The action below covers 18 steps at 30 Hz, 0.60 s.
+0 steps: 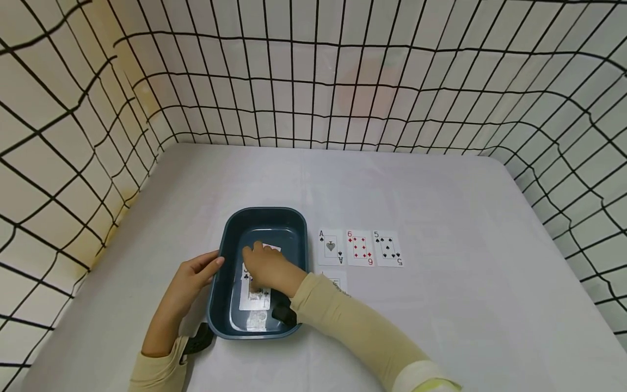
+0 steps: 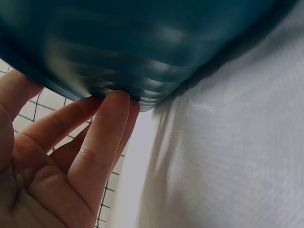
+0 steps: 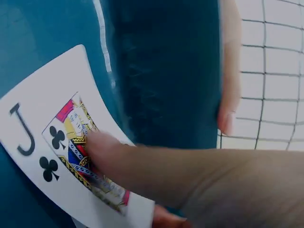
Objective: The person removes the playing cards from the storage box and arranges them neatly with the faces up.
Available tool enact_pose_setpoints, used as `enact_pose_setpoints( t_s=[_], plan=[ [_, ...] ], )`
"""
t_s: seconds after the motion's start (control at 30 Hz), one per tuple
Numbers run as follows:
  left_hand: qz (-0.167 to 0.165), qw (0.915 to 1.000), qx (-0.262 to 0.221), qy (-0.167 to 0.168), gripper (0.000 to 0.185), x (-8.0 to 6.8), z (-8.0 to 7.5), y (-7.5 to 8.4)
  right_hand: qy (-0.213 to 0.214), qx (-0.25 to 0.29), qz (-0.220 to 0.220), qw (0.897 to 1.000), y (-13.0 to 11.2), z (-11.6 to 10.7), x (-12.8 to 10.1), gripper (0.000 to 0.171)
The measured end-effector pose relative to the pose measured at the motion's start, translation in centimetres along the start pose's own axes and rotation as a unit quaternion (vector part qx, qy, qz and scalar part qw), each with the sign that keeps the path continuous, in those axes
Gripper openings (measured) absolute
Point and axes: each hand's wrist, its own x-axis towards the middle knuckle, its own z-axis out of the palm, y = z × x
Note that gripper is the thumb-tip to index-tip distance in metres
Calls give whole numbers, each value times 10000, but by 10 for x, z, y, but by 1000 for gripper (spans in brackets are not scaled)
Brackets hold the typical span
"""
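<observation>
A dark blue tray (image 1: pixel 258 336) stands on the table. My left hand (image 1: pixel 191 283) rests its fairly straight fingers against the tray's left side; in the left wrist view, the fingertips (image 2: pixel 114 107) touch the outer wall. My right hand (image 1: pixel 269 268) reaches into the tray from the right. It pinches a jack of clubs (image 3: pixel 52 95), the thumb on the face and a fingertip showing below the edge; the card is bent. In the head view, a clubs card (image 1: pixel 247 299) shows below this hand and the edge of a card (image 1: pixel 271 248) shows above it.
Right of the tray an ace of spades (image 1: pixel 330 247), a six of diamonds (image 1: pixel 360 248) and a five of spades (image 1: pixel 388 249) lie face up in a row. Below the ace, another card (image 1: pixel 336 276) is partly hidden by the right sleeve. Black netting (image 1: pixel 313 81) surrounds the table.
</observation>
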Motion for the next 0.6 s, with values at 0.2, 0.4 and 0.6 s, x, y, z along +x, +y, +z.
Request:
enact_pose_setpoints(
  t_s=[0.2, 0.4, 0.6],
  plan=[
    [-16, 10000, -70, -2, 54, 1, -1, -2, -130, 1637, -419, 9855, 6, -10, 0, 32],
    [-4, 10000, -32, -27, 53, 2, 0, -4, 9, 2996, -800, 9507, 17, -19, -6, 25],
    [-130, 9999, -38, 11, 56, 2, 0, -2, 556, 3460, -1073, 9304, 43, -31, -20, 27]
  ],
)
